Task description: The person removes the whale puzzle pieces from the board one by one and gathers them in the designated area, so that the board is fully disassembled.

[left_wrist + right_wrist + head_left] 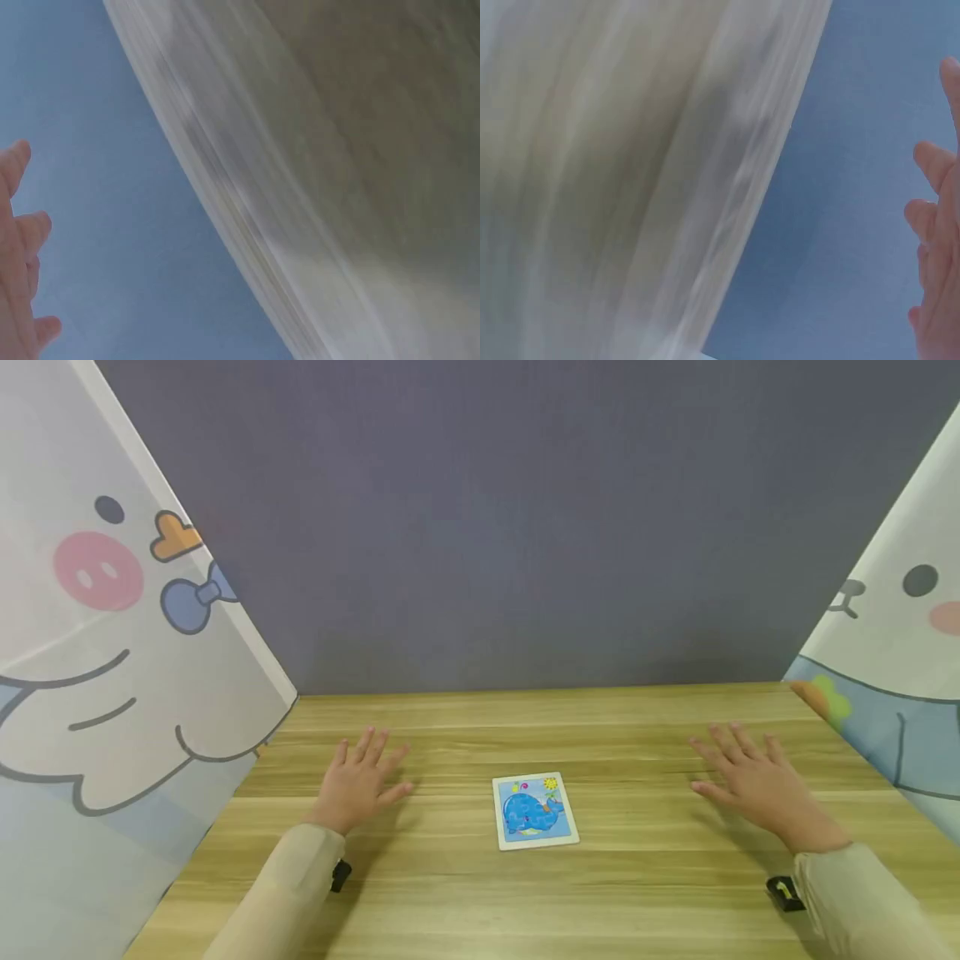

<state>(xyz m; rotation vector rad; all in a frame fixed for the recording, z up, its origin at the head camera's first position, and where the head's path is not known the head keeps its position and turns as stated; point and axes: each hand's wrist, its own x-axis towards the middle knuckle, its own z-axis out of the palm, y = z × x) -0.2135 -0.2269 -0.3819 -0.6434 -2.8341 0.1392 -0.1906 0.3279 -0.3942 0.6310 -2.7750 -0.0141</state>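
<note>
A small square jigsaw puzzle point(534, 811) with a white border lies flat on the wooden table, showing a blue whale and a yellow sun. To its left, my left hand point(356, 787) is held palm down over the table with fingers spread and nothing in it. My right hand point(757, 785) is over the table on the other side, its fingers also spread and holding nothing. Part of the left hand point(19, 255) shows at the edge of the left wrist view, and part of the right hand point(939, 232) at the edge of the right wrist view.
The wood-grain table point(465, 910) meets a dark grey panel point(510, 527) at its back edge. White cartoon-printed panels stand at the left point(150, 710) and right point(900, 652). A small black device point(785, 893) sits at the right wrist, another point(341, 875) at the left.
</note>
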